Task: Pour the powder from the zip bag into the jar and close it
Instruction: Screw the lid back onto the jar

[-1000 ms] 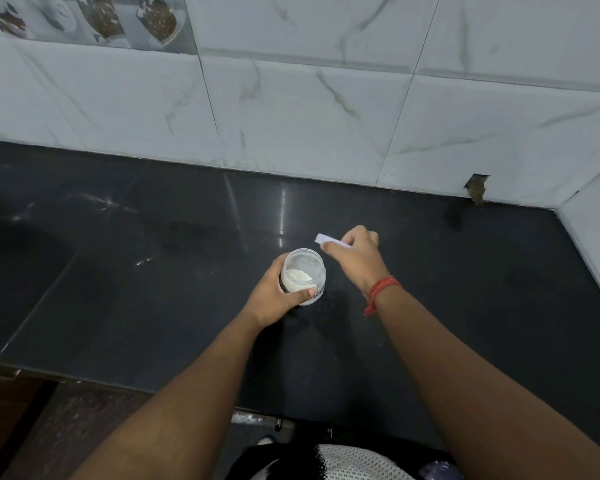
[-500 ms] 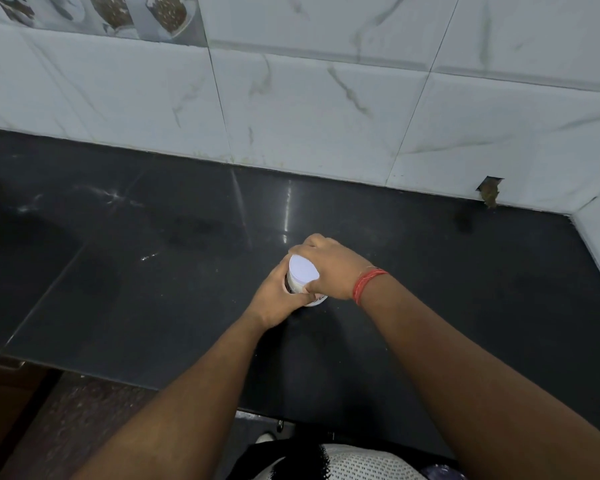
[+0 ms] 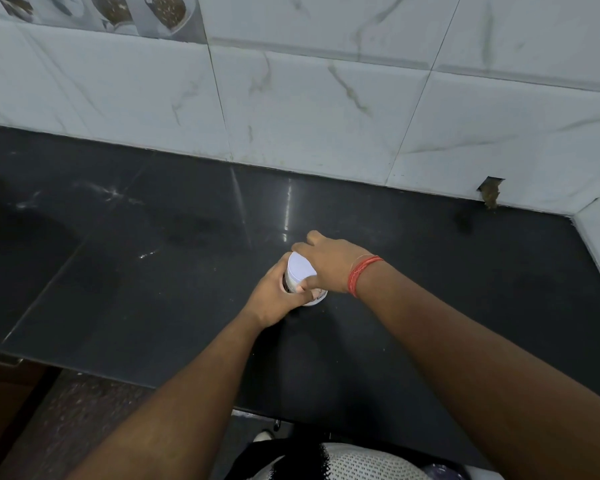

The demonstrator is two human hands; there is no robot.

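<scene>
So a second ago the jar (image 3: 303, 289) was open, you could see the white powder inside, and the right hand (image 3: 329, 263) was holding the white lid (image 3: 300, 268) just off to the side of the mouth. Half a second ago the lid was already over the mouth, and now it sits on top with the right hand draped over it from the right. The wrist has swung round a bit further too, with the index finger poking out on the far side.

Right hand: fingers curled round the lid's rim, thumb pressed on the near side, so it's gripping the lid. There's a red thread bracelet (image 3: 362, 275) on that wrist. Left hand (image 3: 274, 296) is wrapped round the jar body from the left, fingers curled on the glass, holding it upright. It hasn't really shifted from before.

The jar stands on the dark polished surface (image 3: 153, 289), roughly in the middle and well away from the back wall. Most of it is hidden by the two hands; only a bit of the bottom edge and the lid top show. Can't tell if the lid is fully seated.

Behind is a white marble-look tiled wall (image 3: 309, 109), with a small chipped hole (image 3: 490, 194) at the bottom of a tile over on the right.
</scene>
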